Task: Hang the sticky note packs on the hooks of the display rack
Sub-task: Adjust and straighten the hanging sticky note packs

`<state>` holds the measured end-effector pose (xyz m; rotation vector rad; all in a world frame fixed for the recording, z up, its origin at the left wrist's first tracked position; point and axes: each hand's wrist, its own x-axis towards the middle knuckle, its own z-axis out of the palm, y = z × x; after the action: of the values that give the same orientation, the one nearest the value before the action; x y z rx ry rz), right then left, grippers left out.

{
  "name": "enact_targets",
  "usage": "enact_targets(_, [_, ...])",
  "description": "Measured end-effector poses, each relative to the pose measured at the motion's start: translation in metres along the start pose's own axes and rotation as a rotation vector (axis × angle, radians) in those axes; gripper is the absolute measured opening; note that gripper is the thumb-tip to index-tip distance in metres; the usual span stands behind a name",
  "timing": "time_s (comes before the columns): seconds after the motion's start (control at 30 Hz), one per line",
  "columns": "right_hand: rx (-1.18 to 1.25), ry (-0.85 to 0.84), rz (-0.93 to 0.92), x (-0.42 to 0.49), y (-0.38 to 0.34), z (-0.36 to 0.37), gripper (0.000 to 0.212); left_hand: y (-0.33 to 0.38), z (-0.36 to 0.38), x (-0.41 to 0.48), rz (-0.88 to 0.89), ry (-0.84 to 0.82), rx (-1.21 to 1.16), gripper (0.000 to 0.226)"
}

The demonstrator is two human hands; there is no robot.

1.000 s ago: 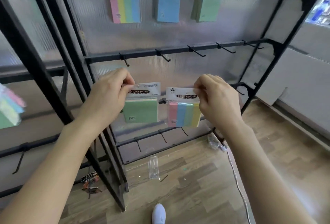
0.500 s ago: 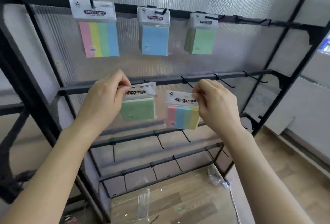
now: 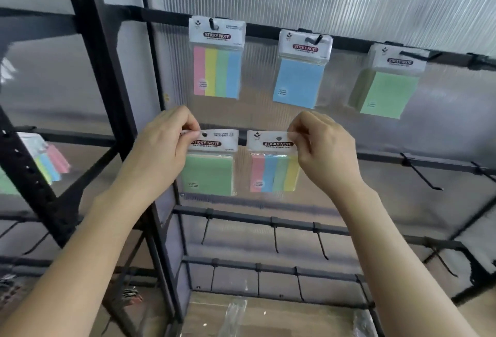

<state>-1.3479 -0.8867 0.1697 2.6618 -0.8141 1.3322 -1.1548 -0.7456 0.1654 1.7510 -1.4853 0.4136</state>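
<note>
Green pack, left hand; striped pack, right hand: each pinched at its card header (probably light, film slippery), centre frame.

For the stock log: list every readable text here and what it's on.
"STICKY NOTE": hung striped pack.
"STICKY NOTE": hung blue pack.
"STICKY NOTE": hung green pack.
"STICKY NOTE": held green pack.
"STICKY NOTE": held striped pack.
Small print on every pack: too blurred to read.

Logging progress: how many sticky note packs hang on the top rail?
3: striped pack left, blue pack middle, green pack right; more may hide behind these.
</note>
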Motion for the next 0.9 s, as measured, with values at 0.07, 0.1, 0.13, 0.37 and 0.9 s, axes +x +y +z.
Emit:
enact_targets(0.07, [0.048, -0.015, -0.038, 0.012, -0.002, 0.007, 0.007, -0.002, -0.005, -0.003, -0.040, 0.025, 0.048, 0.007])
enact_targets(0.1, [0.066, -0.019, -0.060, 0.018, -0.004, 0.010, 0.006, -0.003, -0.008, -0.004, -0.064, 0.037, 0.070, 0.007])
enact_targets(0.13, [0.078, -0.022, -0.077, 0.024, -0.006, 0.013, 0.006, -0.005, -0.010, -0.005, -0.086, 0.052, 0.091, 0.006])
enact_targets(0.37, [0.164, -0.021, -0.023, 0.074, -0.024, 0.028, 0.007, -0.016, -0.030, 0.001, -0.187, 0.145, 0.229, 0.005])
enact_targets(0.9, [0.283, 0.133, 0.035, 0.162, -0.064, 0.043, 0.013, -0.067, -0.044, 0.040, -0.158, 0.192, 0.245, 0.006])
